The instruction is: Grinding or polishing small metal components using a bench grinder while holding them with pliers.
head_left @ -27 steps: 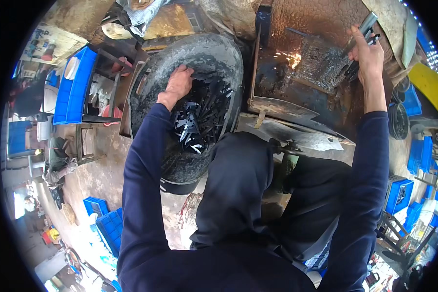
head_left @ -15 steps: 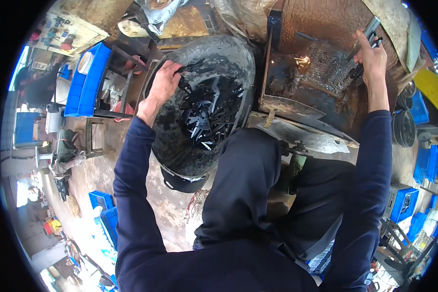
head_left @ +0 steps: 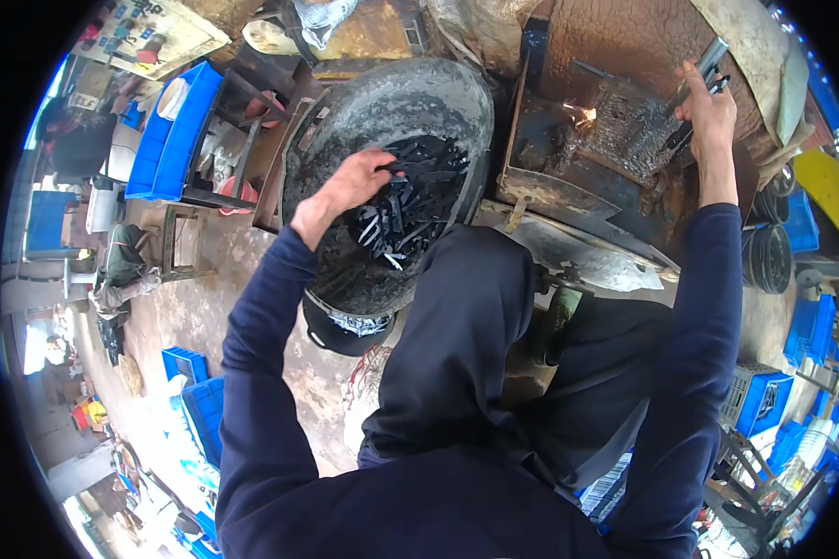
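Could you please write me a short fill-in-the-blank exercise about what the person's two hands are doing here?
1. The left hand reaches into a round grey ____ full of dark metal pieces.
2. The right hand grips a long metal ____ over the rusty forge box.
3. The stacked crates behind the left arm are ____ in colour.

Missing words: basin; tool; blue

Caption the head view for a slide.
Left hand grips dark metal pieces in a round pan; right hand holds tongs over glowing forge.
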A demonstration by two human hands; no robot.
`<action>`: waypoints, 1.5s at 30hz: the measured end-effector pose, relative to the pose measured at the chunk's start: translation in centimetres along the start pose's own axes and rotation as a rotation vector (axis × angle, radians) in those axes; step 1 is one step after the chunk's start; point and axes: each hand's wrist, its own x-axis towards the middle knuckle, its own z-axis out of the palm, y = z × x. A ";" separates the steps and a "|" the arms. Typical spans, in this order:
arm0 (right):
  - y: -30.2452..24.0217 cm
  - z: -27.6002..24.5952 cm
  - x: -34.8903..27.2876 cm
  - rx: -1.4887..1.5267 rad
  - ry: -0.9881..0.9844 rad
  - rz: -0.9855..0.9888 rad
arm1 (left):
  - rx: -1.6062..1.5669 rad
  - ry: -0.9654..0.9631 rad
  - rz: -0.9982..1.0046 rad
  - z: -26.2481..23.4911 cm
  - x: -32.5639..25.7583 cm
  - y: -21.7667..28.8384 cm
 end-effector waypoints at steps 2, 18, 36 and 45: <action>-0.1 0.2 -0.3 0.002 -0.007 0.000 | -0.108 0.028 -0.062 2.2 0.5 0.0; -0.9 0.0 -0.5 -0.008 -0.020 0.030 | -1.049 0.223 -0.532 5.6 -5.7 2.0; -1.2 -0.3 -0.3 -0.048 0.024 0.030 | -0.682 0.401 -0.131 -0.6 0.6 14.3; -1.0 0.7 -0.8 -0.079 0.021 -0.038 | -0.725 0.551 0.288 0.1 16.6 30.2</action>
